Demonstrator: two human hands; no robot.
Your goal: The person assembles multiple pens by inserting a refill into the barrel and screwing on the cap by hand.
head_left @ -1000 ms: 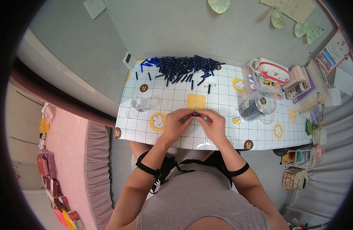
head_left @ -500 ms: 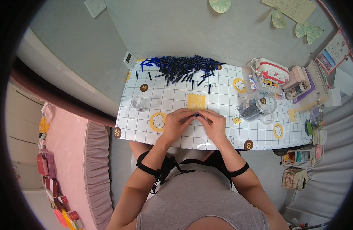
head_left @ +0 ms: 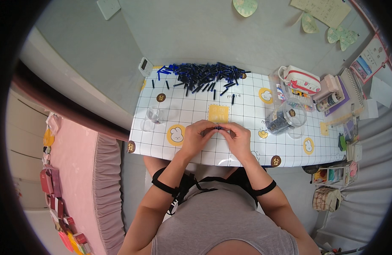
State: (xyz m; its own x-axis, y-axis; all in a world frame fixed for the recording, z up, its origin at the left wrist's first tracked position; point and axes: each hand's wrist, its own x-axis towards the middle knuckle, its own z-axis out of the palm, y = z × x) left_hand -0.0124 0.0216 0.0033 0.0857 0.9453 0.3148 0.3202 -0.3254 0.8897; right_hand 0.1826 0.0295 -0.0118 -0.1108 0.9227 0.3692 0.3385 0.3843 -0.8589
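Note:
Near the front of the table, my left hand (head_left: 197, 136) and my right hand (head_left: 236, 137) meet fingertip to fingertip. Both pinch a small dark blue ink cartridge (head_left: 219, 128), mostly hidden by the fingers. A large heap of similar ink cartridges (head_left: 200, 74) lies along the back edge, some of them black-looking and some bright blue. Several single cartridges have strayed forward from it, one of them a loose cartridge (head_left: 233, 99) ahead of my right hand. To the left stands a small clear cup (head_left: 153, 114). On the right, a clear round tub (head_left: 285, 118) holds more dark pieces.
A white grid-patterned cloth (head_left: 242, 151) covers the table. At its right end are a white and red pencil case (head_left: 302, 80), notebooks (head_left: 351, 91) and a clear box of stationery. A small white timer (head_left: 145, 67) leans at the back left corner. A pink bed (head_left: 74, 157) lies to the left.
Both hands keep their place and their pinch on the cartridge, with only a slight shift of the fingers. The view has tilted very slightly; the heap, cup and tub stay where they were.

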